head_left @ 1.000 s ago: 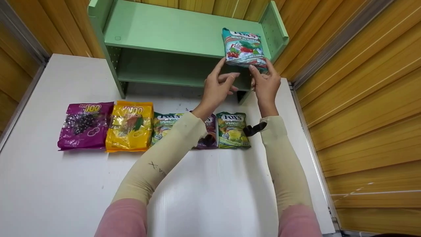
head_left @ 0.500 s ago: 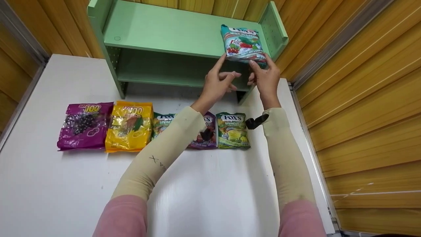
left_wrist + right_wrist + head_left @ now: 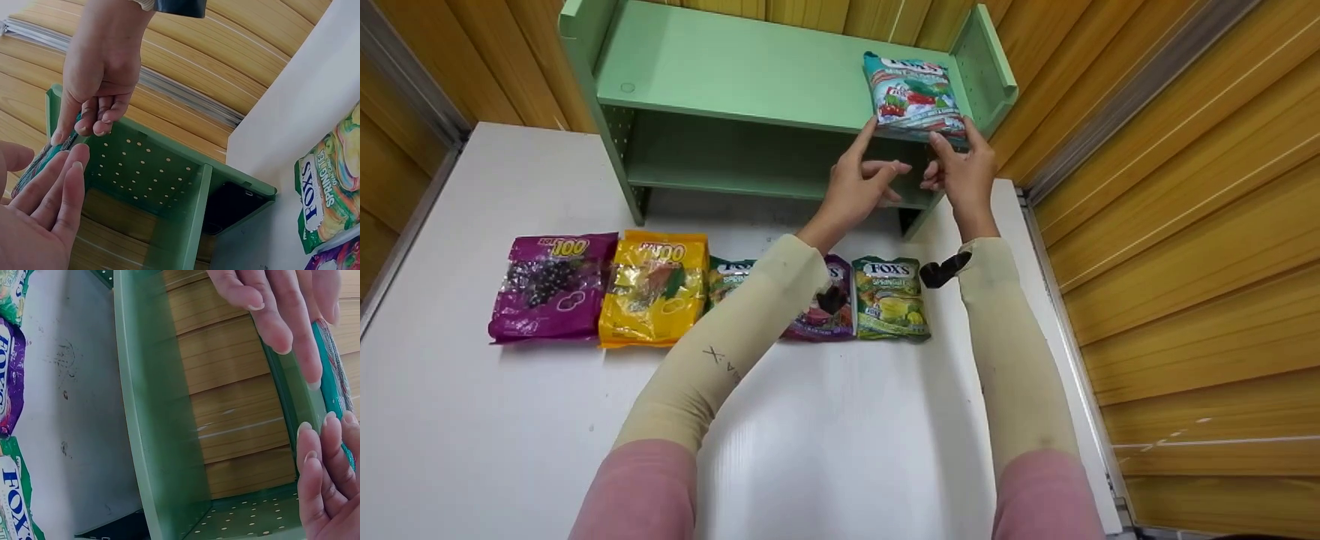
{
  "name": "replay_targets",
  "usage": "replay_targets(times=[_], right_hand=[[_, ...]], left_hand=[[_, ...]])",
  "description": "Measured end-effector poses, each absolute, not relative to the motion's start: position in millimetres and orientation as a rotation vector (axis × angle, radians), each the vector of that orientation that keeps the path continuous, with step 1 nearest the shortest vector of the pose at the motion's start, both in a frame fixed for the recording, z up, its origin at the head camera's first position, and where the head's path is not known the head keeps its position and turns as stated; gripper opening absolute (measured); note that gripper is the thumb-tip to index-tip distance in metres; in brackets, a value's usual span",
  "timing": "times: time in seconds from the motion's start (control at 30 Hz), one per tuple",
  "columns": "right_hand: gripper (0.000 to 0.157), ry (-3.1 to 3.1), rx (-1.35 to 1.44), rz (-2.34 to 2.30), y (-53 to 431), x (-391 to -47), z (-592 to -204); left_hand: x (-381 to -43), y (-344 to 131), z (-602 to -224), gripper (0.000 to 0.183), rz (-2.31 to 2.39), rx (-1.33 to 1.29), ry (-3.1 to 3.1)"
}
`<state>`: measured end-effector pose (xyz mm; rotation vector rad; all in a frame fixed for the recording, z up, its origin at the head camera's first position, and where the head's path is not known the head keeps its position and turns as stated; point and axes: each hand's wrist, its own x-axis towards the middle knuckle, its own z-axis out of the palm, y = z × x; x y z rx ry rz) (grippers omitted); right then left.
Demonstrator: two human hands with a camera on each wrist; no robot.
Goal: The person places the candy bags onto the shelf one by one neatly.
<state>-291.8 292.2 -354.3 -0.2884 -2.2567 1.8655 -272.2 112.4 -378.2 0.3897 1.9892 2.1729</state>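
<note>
A teal FOX'S candy bag (image 3: 915, 94) lies face up on the right part of the green shelf's (image 3: 735, 71) top board, its near edge at the front rim. My left hand (image 3: 851, 191) touches the bag's near left corner with an extended index finger. At the near right corner, my right hand (image 3: 969, 180) rests its index finger and thumb against the edge. In the left wrist view, the right hand's (image 3: 104, 67) index finger points down to the bag while its other fingers curl loosely. The bag shows only edge-on in the right wrist view.
On the white table (image 3: 840, 450) stands a row of bags: purple (image 3: 556, 289), yellow (image 3: 654, 289), a green one partly hidden by the left sleeve, purple FOX'S (image 3: 836, 315), green FOX'S (image 3: 892, 300). A dark phone-like object (image 3: 230, 205) sits under the lower board. Wooden walls enclose the sides.
The teal bag has slid backward, further onto the top board, and lies flatter. Both hands have followed it slightly forward. The bags on the table have stayed put.
</note>
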Motion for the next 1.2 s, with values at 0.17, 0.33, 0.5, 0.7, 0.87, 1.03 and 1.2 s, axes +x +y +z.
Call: replay_targets(times=[0.17,0.33,0.5,0.7,0.87,1.03,1.2], right_hand=[[0.074,-2.256,-0.267,1.878,290,-290,-354],[0.073,-2.271,-0.279,1.868,286,-285,-347],[0.072,-2.289,-0.307,1.861,282,-283,-341],[0.072,-2.276,-0.330,1.858,284,-287,-342],[0.074,-2.263,-0.342,1.852,287,-292,-348],[0.076,-2.287,-0.361,1.818,290,-299,-355],[0.077,-2.307,-0.377,1.815,292,-303,-356]], left_hand=[[-273,113,-380,0.073,2.153,0.392,2.005],[-274,113,-380,0.074,2.140,0.386,2.009],[-276,113,-381,0.074,2.133,0.375,1.996],[-276,113,-379,0.075,2.117,0.350,1.971],[-270,112,-368,0.074,2.092,0.317,1.968],[-279,113,-373,0.075,2.086,0.315,1.979],[-285,113,-377,0.076,2.092,0.312,1.963]])
